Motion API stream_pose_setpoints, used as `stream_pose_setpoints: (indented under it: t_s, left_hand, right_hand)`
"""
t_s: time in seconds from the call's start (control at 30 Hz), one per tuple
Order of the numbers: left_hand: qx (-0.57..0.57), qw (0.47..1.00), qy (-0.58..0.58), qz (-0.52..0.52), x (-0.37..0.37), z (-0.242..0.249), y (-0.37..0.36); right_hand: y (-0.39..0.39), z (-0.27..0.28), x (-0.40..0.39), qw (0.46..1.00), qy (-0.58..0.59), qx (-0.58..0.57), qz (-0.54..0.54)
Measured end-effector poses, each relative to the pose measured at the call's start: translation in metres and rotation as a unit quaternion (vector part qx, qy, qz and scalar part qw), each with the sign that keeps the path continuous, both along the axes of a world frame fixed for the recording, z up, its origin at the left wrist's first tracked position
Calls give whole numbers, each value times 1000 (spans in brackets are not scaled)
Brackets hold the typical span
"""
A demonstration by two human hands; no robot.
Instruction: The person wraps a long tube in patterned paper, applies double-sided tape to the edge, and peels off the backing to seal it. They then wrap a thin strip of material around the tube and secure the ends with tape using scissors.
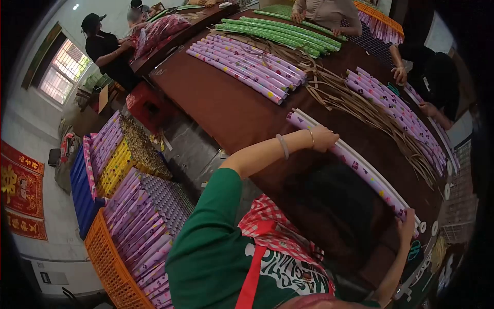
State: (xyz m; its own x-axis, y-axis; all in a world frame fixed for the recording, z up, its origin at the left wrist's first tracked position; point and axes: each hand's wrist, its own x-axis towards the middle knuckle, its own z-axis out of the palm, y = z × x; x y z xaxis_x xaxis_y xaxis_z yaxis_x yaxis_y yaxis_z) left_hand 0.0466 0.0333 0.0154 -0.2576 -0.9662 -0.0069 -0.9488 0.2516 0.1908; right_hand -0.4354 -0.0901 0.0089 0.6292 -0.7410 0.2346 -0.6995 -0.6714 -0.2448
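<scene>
Closest to us hangs our red checked apron (267,221) over a green sleeve (206,242). Beyond it we stretch both arms along a long purple patterned roll (355,167), which lies slantwise on the dark brown table (226,108) with a white tube (370,165) just beside it. Our left hand (324,138) rests curled over the roll's far end, fingers folded down onto it. Our right hand (406,226) closes around the near end, fingers wrapped over the paper. Farther along the table we see a row of purple rolls (247,67), then green rolls (283,33), and a loose tangle of brown strips (360,103). Other people work at the far edges. To our left, an orange crate (108,262) holds more purple rolls.
</scene>
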Motion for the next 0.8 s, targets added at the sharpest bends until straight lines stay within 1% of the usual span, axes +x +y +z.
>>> stream_pose_setpoints:
  t_s: [0.07, 0.1, 0.17, 0.2, 0.23, 0.3, 0.33, 0.37, 0.4, 0.43, 0.47, 0.53, 0.57, 0.6, 0.63, 0.67, 0.7, 0.8]
  left_hand:
    - [-15, 1000, -5, 3, 1, -12, 1]
    - [-27, 1000, -10, 9, 1, -14, 3]
    - [-39, 999, 13, 11, 0, -19, 8]
    - [-57, 998, 32, 20, 1, -20, 11]
    - [-55, 998, 16, 32, -2, -14, 15]
    - [-86, 996, 20, 7, 2, -17, 21]
    - [-70, 997, 22, -7, 6, -27, 17]
    - [-97, 995, 22, 8, 6, -36, 18]
    - [-53, 996, 61, 28, 1, -20, 27]
    - [-57, 994, 82, 35, 2, -31, 26]
    - [-112, 991, 76, 25, 0, -30, 30]
    - [-106, 992, 56, 31, 0, -34, 31]
    - [-140, 987, 71, 28, -2, -32, 32]
    - [-172, 981, 86, 26, -4, -32, 34]
    - [-181, 980, 72, 25, -3, -34, 33]
    - [-191, 980, 58, 23, -3, -36, 33]
    - [-188, 980, 57, 26, -4, -35, 34]
    - [-188, 980, 71, 7, -1, -34, 36]
  right_hand:
    - [0, 0, 3, 995, 16, 93, -14]
    - [-3, -6, 1, 996, -4, 85, -13]
    - [-5, -15, -8, 996, 4, 86, -20]
    - [-7, -14, -7, 997, 8, 79, -20]
    - [-2, -6, -1, 995, 18, 92, -38]
    - [-15, -18, -13, 996, 12, 87, -13]
    - [-12, -14, -10, 995, 10, 97, -12]
    - [-10, -9, -7, 994, 8, 106, -15]
    - [-9, -9, -5, 994, 10, 100, -37]
    - [-7, -11, -6, 994, 12, 93, -60]
    - [-5, -8, -5, 994, 22, 97, -52]
    - [-5, -9, -4, 996, 14, 77, -31]
    - [-4, -11, -6, 998, 0, 56, -21]
    - [0, -4, 0, 996, 21, 80, -38]
    - [1, 3, 7, 992, 40, 101, -56]
    - [2, 1, 5, 993, 23, 99, -59]
    - [2, -4, 3, 994, 5, 95, -62]
    - [4, -2, 2, 992, 27, 104, -72]
